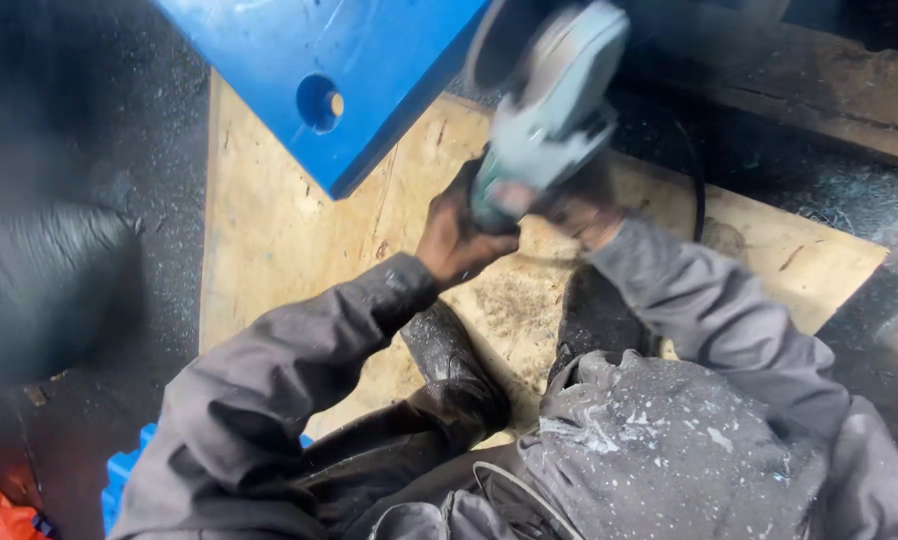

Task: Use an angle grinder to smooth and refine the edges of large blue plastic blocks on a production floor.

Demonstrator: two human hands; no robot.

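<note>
At about 12 o'clock, both hands grip a blurry gray-green power tool [547,105], maybe a grinder. Left hand [459,232] and right hand [581,212] clench its handle. At 11 o'clock, a blue board [269,50] lies on a wooden sheet [269,240].

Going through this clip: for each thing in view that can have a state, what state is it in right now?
Angle grinder: lifted off the board, held in both hands, motion-blurred.
Left hand: closed around the grinder's rear body.
Right hand: gripping the grinder from the other side.
Blue panel: lying on the plywood board, round hole showing.
Plywood board: flat on the floor, dusty and stained.
Trousers: speckled with pale flecks.
</note>
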